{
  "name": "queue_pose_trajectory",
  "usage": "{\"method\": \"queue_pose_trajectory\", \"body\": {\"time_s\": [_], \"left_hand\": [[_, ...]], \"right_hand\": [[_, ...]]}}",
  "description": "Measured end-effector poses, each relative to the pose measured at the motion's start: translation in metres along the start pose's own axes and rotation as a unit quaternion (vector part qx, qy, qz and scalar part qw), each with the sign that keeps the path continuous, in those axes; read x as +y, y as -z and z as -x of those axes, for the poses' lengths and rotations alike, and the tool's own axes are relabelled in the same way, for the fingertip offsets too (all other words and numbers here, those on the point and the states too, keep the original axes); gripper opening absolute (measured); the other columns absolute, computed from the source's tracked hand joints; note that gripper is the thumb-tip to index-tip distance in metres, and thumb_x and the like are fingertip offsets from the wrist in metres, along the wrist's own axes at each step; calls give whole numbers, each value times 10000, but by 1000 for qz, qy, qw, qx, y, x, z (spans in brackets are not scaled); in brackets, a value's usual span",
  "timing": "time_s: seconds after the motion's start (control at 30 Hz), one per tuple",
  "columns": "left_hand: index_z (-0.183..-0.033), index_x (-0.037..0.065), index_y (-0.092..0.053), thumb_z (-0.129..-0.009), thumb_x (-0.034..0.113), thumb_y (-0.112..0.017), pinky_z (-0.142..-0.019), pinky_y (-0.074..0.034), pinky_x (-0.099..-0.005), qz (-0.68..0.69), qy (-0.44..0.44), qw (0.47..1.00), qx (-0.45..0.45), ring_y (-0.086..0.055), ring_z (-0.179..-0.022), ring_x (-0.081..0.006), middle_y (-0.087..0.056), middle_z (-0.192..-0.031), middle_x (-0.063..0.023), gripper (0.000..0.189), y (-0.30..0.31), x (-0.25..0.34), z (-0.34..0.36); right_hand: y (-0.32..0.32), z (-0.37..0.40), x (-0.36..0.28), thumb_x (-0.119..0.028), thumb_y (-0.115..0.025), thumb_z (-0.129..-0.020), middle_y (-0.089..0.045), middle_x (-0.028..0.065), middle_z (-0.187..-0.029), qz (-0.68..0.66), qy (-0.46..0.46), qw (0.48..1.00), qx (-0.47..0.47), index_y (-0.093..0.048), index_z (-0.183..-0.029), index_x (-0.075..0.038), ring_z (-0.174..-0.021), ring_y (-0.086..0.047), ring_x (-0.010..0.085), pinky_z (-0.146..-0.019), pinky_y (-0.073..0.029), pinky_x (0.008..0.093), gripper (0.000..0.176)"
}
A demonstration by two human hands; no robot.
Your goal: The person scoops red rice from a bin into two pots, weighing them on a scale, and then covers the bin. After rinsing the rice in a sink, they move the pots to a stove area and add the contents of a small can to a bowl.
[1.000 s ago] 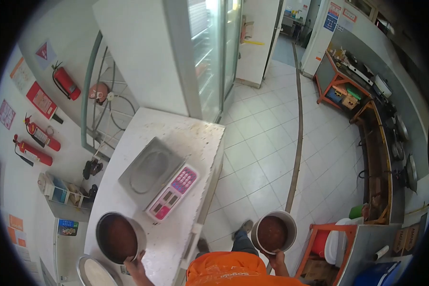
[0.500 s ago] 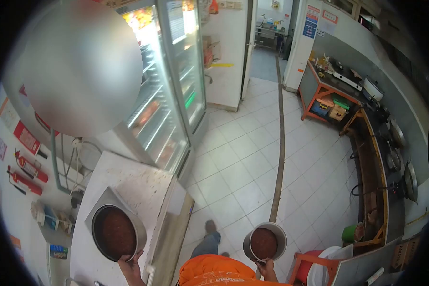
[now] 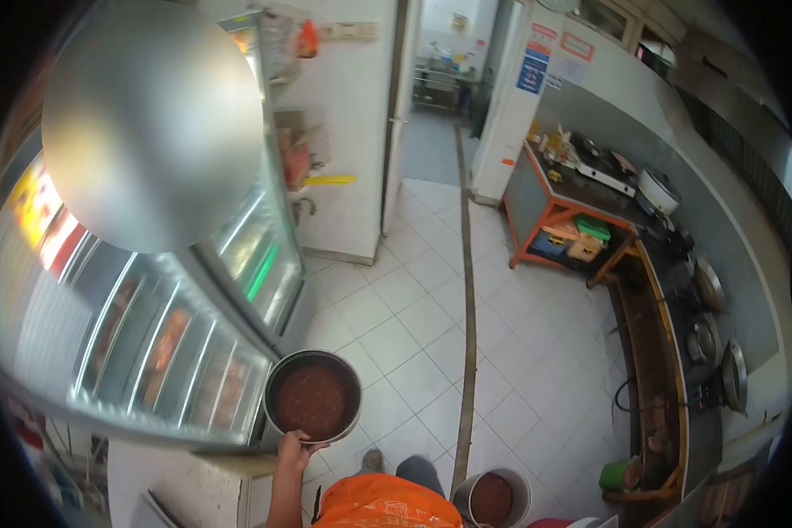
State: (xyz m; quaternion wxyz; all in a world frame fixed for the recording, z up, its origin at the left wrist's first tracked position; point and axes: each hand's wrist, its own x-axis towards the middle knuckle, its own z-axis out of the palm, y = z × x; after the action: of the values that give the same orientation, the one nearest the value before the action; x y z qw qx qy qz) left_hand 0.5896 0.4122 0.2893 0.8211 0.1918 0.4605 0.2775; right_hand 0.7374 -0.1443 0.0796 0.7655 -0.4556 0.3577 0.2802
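And the bench (image 3: 128, 471) slides below the glass-door fridge (image 3: 154, 352)! Right of the fridge, the left hand (image 3: 297, 451) grips a filled pan (image 3: 312, 400), now clear of the bench, mid-carry; farther right, a second pan (image 3: 491, 497), right hand unseen, grip unclear.

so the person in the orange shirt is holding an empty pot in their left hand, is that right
Not empty: the head view shows reddish-brown contents in the pot that the left hand holds. The shirt is orange, as you say.
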Motion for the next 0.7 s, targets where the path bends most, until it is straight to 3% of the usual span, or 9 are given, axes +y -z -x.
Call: {"method": "queue_pose_trajectory", "body": {"time_s": [0.17,0.3,0.47,0.53,0.57,0.6,0.63,0.67,0.7], "left_hand": [[-1327,-190,-275,-730,-44,-453,-822,-612,-610,-86,83,989,-82,-587,-1097,-494,-435,-1324,-329,641,-167,12,-113],[-1339,-187,-262,-732,-35,-458,-818,-615,-609,-122,123,981,-85,-592,-1088,-504,-432,-1323,-343,656,-270,1,-211],[-1351,-182,-249,-748,-34,-442,-821,-612,-616,-138,114,983,-46,-596,-1076,-511,-419,-1344,-350,651,-392,1,-320],[-1328,-191,-273,-746,-22,-412,-802,-615,-627,-138,100,985,-41,-593,-1055,-513,-378,-1373,-358,622,-416,10,-357],[-1245,-186,-376,-774,-2,-500,-783,-625,-569,-403,-16,908,-113,-619,-1018,-471,-455,-1310,-335,520,-417,15,-379],[-1162,-181,-479,-802,19,-588,-764,-635,-510,-625,-131,748,-183,-644,-981,-429,-532,-1247,-313,425,-430,19,-403],[-890,-115,-617,-681,124,-883,-696,-593,-384,-684,-190,693,-125,-684,-877,-319,-679,-987,-200,415,-453,25,-419],[-890,-115,-617,-681,124,-883,-696,-593,-384,-680,-188,698,-124,-684,-877,-319,-679,-987,-200,415,-490,32,-432],[-1018,-175,-537,-714,49,-769,-728,-617,-433,-423,-57,904,-26,-674,-917,-366,-613,-1101,-244,443,-532,40,-447]], "right_hand": [[-129,-66,-17,-186,-540,-809,-485,196,-1285,-138,26,988,64,-373,-1352,-67,-1053,-545,427,-866,-531,612,581],[-203,-134,-54,-130,-485,-792,-422,221,-1358,-233,46,963,127,-321,-1405,-29,-1140,-515,463,-912,-526,633,643],[-328,-253,-162,-73,-430,-775,-360,246,-1431,-318,62,932,166,-268,-1458,10,-1226,-484,500,-959,-521,655,707],[-386,-287,-204,-66,-419,-764,-313,287,-1438,-327,42,927,179,-216,-1446,54,-1208,-470,554,-970,-533,617,721],[-377,-329,-202,-63,-417,-765,-290,302,-1444,-360,-3,928,98,-189,-1456,50,-1205,-459,575,-977,-531,609,737],[-363,-380,-202,-61,-415,-765,-267,316,-1450,-388,-43,921,11,-163,-1466,46,-1201,-448,596,-984,-530,600,752],[-355,-373,-225,-61,-415,-765,-267,316,-1450,-384,-41,923,13,-163,-1466,46,-1201,-448,596,-984,-530,600,752],[-394,-375,-255,-48,-419,-758,-255,321,-1455,-337,-17,941,29,-137,-1473,48,-1201,-439,609,-986,-527,606,775],[-500,-396,-315,-36,-423,-750,-244,326,-1459,-291,7,956,46,-111,-1480,50,-1201,-429,623,-987,-523,612,798]]}}
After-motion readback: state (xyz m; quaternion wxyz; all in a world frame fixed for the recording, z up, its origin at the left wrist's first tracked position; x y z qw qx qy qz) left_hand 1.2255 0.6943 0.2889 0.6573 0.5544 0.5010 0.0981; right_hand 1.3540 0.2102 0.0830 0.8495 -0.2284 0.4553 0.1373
